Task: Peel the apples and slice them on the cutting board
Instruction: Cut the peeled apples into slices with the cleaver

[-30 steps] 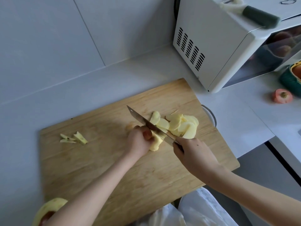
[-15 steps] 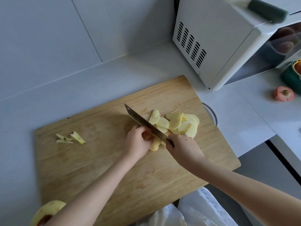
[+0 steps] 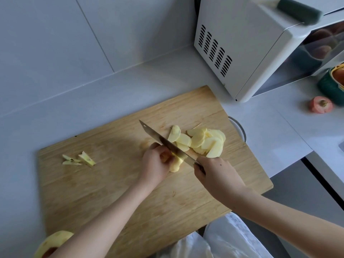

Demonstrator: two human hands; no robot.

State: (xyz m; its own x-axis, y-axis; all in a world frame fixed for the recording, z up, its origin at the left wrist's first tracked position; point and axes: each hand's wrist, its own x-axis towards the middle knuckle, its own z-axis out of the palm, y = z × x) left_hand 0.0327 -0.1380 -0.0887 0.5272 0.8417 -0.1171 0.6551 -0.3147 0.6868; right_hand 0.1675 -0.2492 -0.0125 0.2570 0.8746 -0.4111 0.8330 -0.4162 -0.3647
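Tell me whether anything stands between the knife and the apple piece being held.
Nothing visible does. The left hand holds the apple piece on the cutting board, and the knife in the right hand meets it. The cut slices lie beyond the blade.

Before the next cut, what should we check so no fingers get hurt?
1. The left hand holds the apple piece down on the cutting board: ok.
2. Its fingertips are tucked back from the knife: cannot tell; the blade lies right against that hand.
3. The right hand grips the knife handle: ok.
4. The cut slices lie piled on the blade's far side, away from the left hand: ok.
5. The core scraps lie well off to the left: ok.
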